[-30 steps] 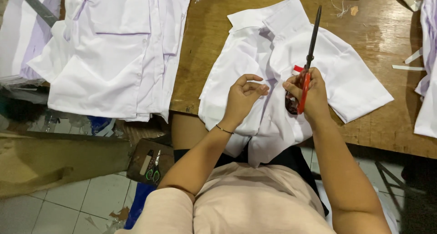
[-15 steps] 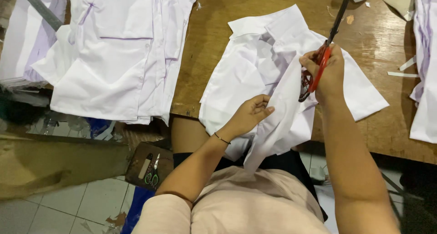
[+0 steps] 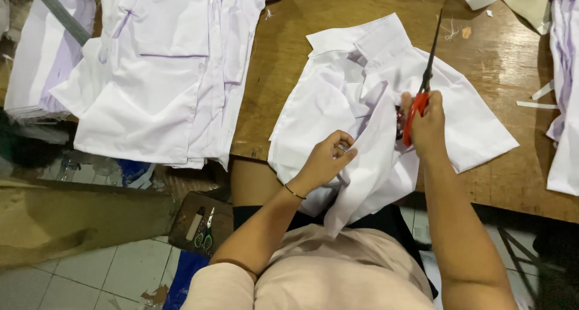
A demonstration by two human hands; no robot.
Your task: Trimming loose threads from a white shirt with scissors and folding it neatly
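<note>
Both bare forearms reach forward from the body, elbows bent. The left hand (image 3: 325,159) sits lower and nearer the torso, fingers curled inward into a pinch, a thin dark band around its wrist. The right hand (image 3: 425,124) is farther forward and higher, its back to the camera, fingers closed in a grip, wrist straight along the forearm.

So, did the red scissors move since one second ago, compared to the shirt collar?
Yes. The red scissors in the right hand tilted, tip further right, nearer the table paper scraps, away from the shirt collar.
</note>
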